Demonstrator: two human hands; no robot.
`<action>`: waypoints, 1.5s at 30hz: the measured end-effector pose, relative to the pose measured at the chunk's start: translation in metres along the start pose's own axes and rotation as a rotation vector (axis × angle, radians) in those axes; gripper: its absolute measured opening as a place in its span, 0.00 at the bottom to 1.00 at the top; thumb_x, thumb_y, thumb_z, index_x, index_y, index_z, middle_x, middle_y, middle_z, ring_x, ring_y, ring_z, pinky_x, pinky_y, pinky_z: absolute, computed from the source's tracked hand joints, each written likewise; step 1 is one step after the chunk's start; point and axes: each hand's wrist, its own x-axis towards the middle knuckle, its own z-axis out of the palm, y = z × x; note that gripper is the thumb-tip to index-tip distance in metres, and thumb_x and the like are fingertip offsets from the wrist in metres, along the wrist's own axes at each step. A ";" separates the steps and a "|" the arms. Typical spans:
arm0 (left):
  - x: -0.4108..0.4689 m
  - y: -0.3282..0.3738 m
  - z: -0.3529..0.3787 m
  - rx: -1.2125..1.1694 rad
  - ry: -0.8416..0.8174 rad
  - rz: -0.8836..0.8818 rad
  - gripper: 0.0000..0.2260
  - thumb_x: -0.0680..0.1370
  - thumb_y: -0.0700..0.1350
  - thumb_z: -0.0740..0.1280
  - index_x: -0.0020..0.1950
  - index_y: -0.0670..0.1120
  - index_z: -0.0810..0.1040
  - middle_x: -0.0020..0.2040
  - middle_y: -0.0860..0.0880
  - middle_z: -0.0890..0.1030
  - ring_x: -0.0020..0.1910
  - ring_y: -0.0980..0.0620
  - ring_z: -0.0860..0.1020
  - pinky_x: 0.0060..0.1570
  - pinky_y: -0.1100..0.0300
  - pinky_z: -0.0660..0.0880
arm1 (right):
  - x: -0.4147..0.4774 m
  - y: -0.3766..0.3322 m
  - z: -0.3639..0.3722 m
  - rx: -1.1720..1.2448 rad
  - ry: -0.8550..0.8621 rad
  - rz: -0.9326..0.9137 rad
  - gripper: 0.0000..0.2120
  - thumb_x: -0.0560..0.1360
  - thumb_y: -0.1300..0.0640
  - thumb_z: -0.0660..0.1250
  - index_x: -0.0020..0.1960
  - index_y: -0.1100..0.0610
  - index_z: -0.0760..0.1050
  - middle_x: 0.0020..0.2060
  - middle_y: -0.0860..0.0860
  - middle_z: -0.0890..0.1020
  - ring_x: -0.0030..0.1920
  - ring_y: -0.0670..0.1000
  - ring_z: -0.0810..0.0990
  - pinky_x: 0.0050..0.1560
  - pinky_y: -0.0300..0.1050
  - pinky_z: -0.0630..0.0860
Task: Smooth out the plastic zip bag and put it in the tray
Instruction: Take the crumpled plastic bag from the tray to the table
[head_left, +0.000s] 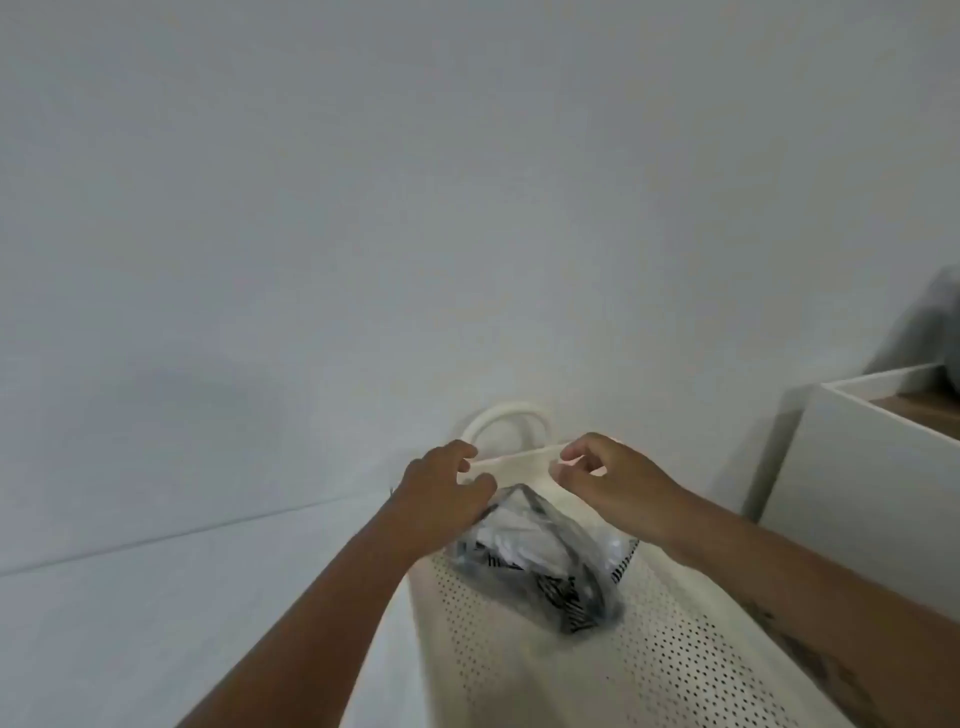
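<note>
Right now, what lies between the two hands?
In the head view, the far rim of the perforated tray and the top of the zip bag lie between the left hand and right hand.

The white surface (156, 623) to the left of the perforated cream tray (519, 675) lies open up to the wall (363, 208). On the right a white cabinet (857, 493) stands near the tray and narrows the passage there. Inside the tray, the plastic zip bag (545, 561) fills the far end, and a looped handle (506, 421) rises at the far rim against the wall.
</note>
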 end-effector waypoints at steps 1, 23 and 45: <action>-0.001 -0.003 0.000 0.033 -0.078 -0.015 0.24 0.75 0.55 0.64 0.70 0.53 0.67 0.61 0.54 0.74 0.51 0.55 0.77 0.47 0.62 0.73 | -0.004 0.004 0.001 -0.025 -0.050 0.029 0.18 0.73 0.39 0.66 0.58 0.47 0.72 0.51 0.45 0.77 0.47 0.44 0.77 0.40 0.39 0.71; -0.129 0.054 -0.035 0.157 0.530 0.361 0.13 0.83 0.53 0.54 0.46 0.46 0.68 0.34 0.49 0.75 0.33 0.45 0.74 0.33 0.52 0.70 | -0.104 -0.057 -0.008 -0.234 0.295 -0.314 0.08 0.82 0.53 0.51 0.51 0.56 0.66 0.32 0.53 0.74 0.27 0.51 0.68 0.28 0.43 0.63; -0.261 -0.157 -0.106 0.312 0.839 -0.121 0.10 0.81 0.53 0.50 0.43 0.51 0.61 0.29 0.52 0.73 0.28 0.44 0.74 0.29 0.55 0.66 | -0.132 -0.094 0.287 -0.126 0.420 -0.569 0.10 0.82 0.49 0.51 0.49 0.54 0.65 0.37 0.48 0.75 0.33 0.54 0.72 0.31 0.45 0.64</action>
